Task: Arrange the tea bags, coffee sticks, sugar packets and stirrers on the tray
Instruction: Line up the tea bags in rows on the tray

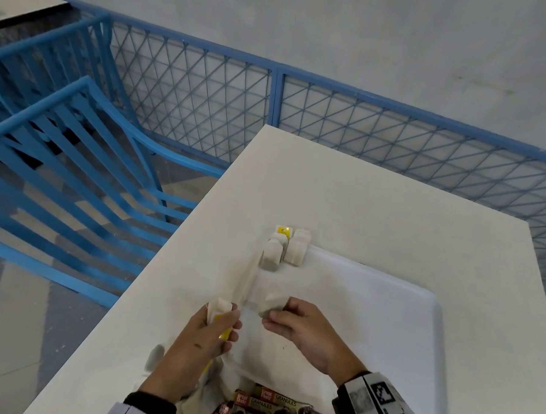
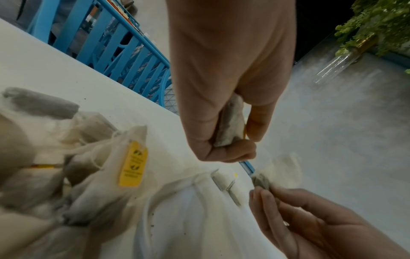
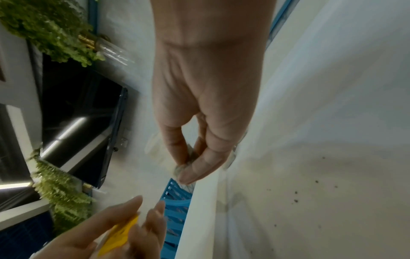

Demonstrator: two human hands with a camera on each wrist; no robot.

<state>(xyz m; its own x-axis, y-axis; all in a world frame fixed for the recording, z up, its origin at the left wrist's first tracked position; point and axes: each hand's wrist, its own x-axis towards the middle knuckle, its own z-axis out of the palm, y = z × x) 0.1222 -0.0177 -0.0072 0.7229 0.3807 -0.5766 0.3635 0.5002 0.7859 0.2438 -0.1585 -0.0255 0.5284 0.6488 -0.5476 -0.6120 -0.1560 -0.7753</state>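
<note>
My left hand (image 1: 224,321) grips a tea bag (image 1: 220,307) with a yellow tag over the tray's left rim; the same tea bag (image 2: 230,126) shows inside the curled fingers in the left wrist view. My right hand (image 1: 278,314) pinches another tea bag (image 1: 273,303) between thumb and fingertips just above the white tray (image 1: 386,307); that tea bag (image 3: 184,166) is mostly hidden by the fingers (image 3: 199,168). A few tea bags (image 1: 287,247) stand grouped at the tray's far left corner. Coffee sticks (image 1: 264,409) labelled GRANULES lie near the front edge.
A loose heap of tea bags (image 2: 73,157) with a yellow tag lies by my left wrist. The white table (image 1: 361,192) ends at its left edge beside blue chairs (image 1: 62,164) and a blue mesh fence (image 1: 364,132). Dark specks dot the tray floor (image 3: 310,192).
</note>
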